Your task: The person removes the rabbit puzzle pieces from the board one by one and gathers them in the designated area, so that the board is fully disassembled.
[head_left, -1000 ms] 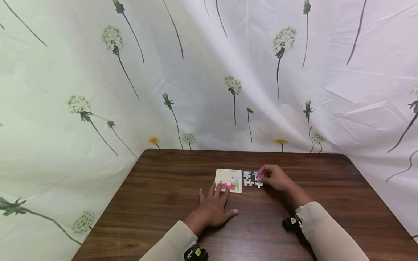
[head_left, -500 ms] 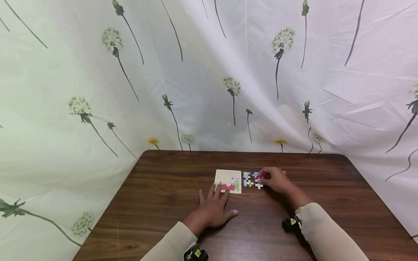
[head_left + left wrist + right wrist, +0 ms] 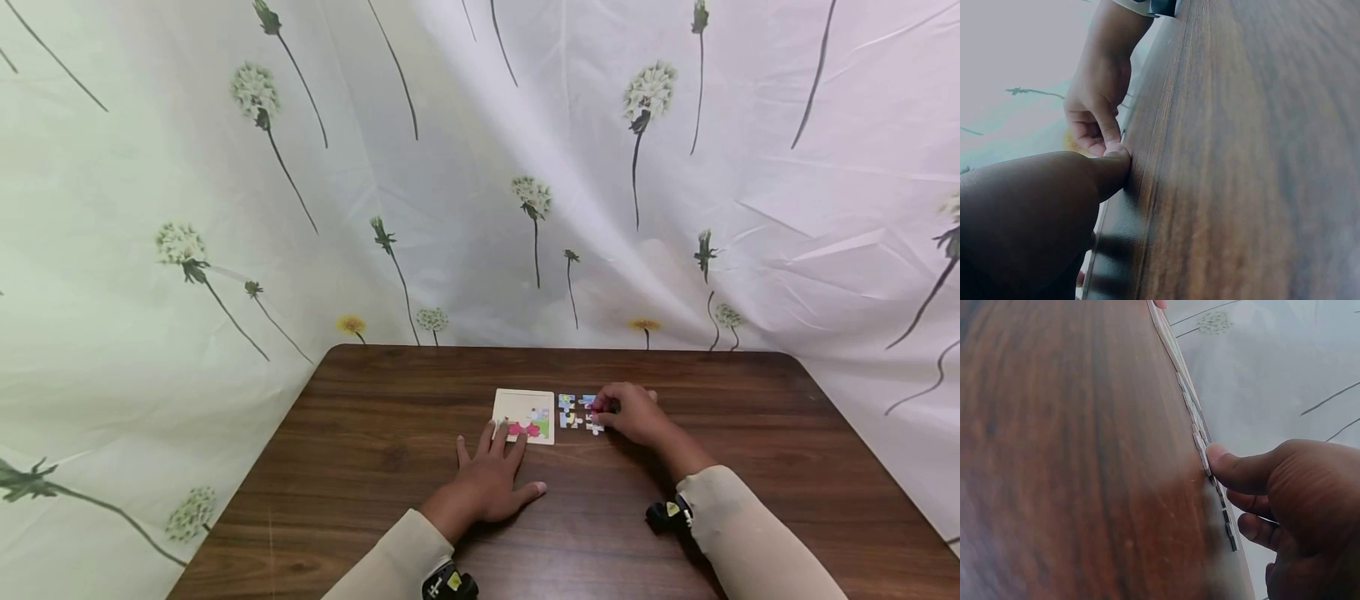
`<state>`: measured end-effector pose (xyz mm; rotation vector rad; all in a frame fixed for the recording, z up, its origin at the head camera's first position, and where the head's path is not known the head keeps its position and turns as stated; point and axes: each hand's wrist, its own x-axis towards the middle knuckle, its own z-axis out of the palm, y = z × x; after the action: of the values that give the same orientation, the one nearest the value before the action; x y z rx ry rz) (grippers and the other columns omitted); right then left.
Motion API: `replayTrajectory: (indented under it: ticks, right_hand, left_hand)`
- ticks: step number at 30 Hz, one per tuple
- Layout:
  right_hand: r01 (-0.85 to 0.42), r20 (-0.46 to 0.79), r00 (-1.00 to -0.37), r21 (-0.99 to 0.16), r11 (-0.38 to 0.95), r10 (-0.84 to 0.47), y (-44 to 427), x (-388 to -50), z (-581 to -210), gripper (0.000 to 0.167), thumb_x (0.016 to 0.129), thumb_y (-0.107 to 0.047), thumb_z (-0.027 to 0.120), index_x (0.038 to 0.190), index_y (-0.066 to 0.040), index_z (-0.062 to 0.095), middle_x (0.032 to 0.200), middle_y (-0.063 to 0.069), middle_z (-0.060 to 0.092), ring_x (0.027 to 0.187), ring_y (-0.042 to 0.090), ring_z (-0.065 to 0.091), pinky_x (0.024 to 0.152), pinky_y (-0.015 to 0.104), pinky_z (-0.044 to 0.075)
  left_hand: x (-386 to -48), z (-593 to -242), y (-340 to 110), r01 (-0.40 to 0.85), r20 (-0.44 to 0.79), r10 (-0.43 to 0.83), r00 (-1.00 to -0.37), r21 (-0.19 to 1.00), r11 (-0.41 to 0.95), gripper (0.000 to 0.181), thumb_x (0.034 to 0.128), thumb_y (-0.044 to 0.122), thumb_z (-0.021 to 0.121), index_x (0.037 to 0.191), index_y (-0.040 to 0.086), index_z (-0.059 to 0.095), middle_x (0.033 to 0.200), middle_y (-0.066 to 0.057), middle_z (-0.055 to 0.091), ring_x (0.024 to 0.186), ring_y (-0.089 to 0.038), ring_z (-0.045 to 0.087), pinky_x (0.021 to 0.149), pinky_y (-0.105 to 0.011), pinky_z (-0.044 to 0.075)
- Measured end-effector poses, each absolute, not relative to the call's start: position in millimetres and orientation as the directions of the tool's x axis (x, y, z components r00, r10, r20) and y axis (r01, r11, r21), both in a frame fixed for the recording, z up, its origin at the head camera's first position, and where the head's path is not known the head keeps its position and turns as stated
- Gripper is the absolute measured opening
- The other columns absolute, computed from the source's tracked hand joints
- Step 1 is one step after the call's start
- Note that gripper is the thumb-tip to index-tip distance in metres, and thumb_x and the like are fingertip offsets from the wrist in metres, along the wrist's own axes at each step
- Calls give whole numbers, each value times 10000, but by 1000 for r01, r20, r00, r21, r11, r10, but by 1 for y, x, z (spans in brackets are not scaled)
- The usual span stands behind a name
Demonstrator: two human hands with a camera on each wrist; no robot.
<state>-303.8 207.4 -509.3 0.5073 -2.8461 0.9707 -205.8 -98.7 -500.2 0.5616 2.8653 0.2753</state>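
Note:
My left hand (image 3: 491, 485) lies flat with spread fingers, its fingertips on the lower left part of the pale square puzzle board (image 3: 513, 400). Pink and green pieces (image 3: 542, 428) show in the board's lower part. Right of the board, several loose puzzle pieces (image 3: 567, 403) lie close together. My right hand (image 3: 633, 412) has its fingers curled down at the right-hand ones, thumb and fingertips pinching a piece there. Low along the table in the right wrist view, the thumb of my right hand (image 3: 1291, 500) touches the row of thin pieces (image 3: 1199, 440); its fingertips are partly hidden.
The brown wooden table (image 3: 360, 417) runs back to a white curtain (image 3: 465, 250) printed with dandelions. Both forearms come in from the front edge, in pale sleeves (image 3: 750, 525) with small black devices (image 3: 448, 582) at the wrists.
My right hand has come slightly lower over the pieces, and a gap with a dark green patch now shows between its thumb and fingers. My left hand has stayed in place.

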Motion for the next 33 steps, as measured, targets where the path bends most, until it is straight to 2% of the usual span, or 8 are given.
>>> replayTrajectory:
  ticks: [12, 19, 27, 33]
  right_hand:
    - [-335, 201, -942, -584, 739, -268, 207, -304, -509, 135, 926, -197, 882, 884, -204, 754, 874, -55, 725, 833, 109, 621, 873, 458, 273]
    - [-335, 206, -942, -585, 738, -264, 205, -304, -505, 109, 980, -240, 840, 908, -221, 760, 903, -55, 719, 840, 122, 603, 887, 441, 297]
    - [-369, 225, -929, -586, 721, -293, 196, -305, -499, 116, 985, -213, 835, 903, -196, 754, 891, -38, 704, 814, 130, 584, 938, 540, 336]
    - [-366, 213, -930, -596, 715, -299, 185, -307, -496, 106, 973, -201, 844, 907, -188, 762, 912, -37, 712, 825, 125, 568, 925, 515, 317]
  left_hand:
    - [-207, -502, -99, 349, -168, 390, -905, 228, 909, 916, 1038, 788, 473, 1748, 234, 302, 1840, -134, 190, 1724, -382, 114, 1256, -849, 103]
    - [-206, -500, -98, 351, -164, 391, -906, 225, 909, 921, 1033, 792, 479, 1747, 236, 305, 1840, -132, 192, 1724, -379, 121, 1257, -845, 112]
    - [-207, -501, -98, 350, -165, 390, -906, 226, 909, 927, 1030, 799, 476, 1745, 233, 309, 1839, -134, 194, 1723, -383, 122, 1257, -845, 113]
    - [-207, -501, -98, 348, -169, 389, -906, 230, 909, 926, 1031, 798, 476, 1745, 231, 312, 1839, -134, 192, 1723, -385, 119, 1258, -844, 111]
